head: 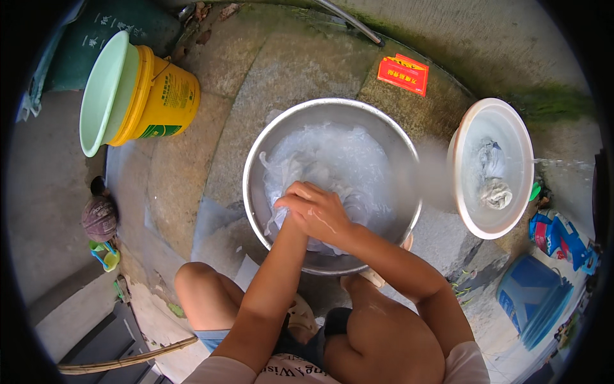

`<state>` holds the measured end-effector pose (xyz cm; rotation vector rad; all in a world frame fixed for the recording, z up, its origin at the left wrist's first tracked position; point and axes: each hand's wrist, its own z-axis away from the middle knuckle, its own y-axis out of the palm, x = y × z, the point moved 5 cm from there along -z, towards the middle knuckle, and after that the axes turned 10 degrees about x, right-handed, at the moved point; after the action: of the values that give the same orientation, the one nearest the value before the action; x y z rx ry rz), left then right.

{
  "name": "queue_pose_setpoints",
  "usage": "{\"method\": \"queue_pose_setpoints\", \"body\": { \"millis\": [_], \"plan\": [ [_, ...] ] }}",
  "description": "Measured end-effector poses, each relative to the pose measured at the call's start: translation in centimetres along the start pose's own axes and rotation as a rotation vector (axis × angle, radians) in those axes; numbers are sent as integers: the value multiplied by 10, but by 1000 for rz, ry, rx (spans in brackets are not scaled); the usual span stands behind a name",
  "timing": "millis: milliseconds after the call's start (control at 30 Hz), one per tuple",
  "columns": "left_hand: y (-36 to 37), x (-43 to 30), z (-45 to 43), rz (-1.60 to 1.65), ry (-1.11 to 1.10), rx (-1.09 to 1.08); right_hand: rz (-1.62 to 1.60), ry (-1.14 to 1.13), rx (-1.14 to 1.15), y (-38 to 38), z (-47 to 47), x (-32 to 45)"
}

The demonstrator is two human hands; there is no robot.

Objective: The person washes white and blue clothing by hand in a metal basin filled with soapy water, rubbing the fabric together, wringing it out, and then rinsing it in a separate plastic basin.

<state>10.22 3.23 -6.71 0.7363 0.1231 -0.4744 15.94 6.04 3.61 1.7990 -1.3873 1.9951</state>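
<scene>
A wide metal basin (331, 102) stands before me, with cloudy, sudsy water (369, 158) in it. A wet white cloth (307, 168) lies bunched in that water. My right hand (321, 216) reaches across over the cloth, fingers bent, with suds on its back. It crosses on top of my left wrist at the end of my left forearm (276, 269). Most of my left hand is hidden under it, against the cloth. Whether either hand grips the fabric cannot be seen.
At right, a white basin (460, 192) holds water and bunched cloths (496, 192); a thin water stream (561, 162) shows at its right. Nearby are a blue packet (556, 235) and blue bucket (527, 293). A yellow bucket (177, 96) bears a green basin (98, 96). Red packets (403, 74) lie ahead.
</scene>
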Motion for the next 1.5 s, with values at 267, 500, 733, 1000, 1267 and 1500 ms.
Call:
{"method": "queue_pose_setpoints", "body": {
  "millis": [267, 500, 733, 1000, 1267, 1500],
  "plan": [
    [2, 23, 60, -110, -150, 34, 197, 191, -158, -107, 3, -61],
    [23, -57, 0, -1518, 805, -110, 419, 596, -86, -7, 54, -107],
    [-11, -5, -56, -243, -279, 494, -117, 169, 80, 3, 31, 16],
    [38, -35, 51, -186, -104, 120, 138, 479, -601, -117, 81, -82],
    [10, -76, 18, -1493, 561, -57, 336, 521, -213, -96, 70, -82],
    [7, -21, -44, -2398, -60, -70, 679, 492, 143, -3, 25, -135]
  ]
}}
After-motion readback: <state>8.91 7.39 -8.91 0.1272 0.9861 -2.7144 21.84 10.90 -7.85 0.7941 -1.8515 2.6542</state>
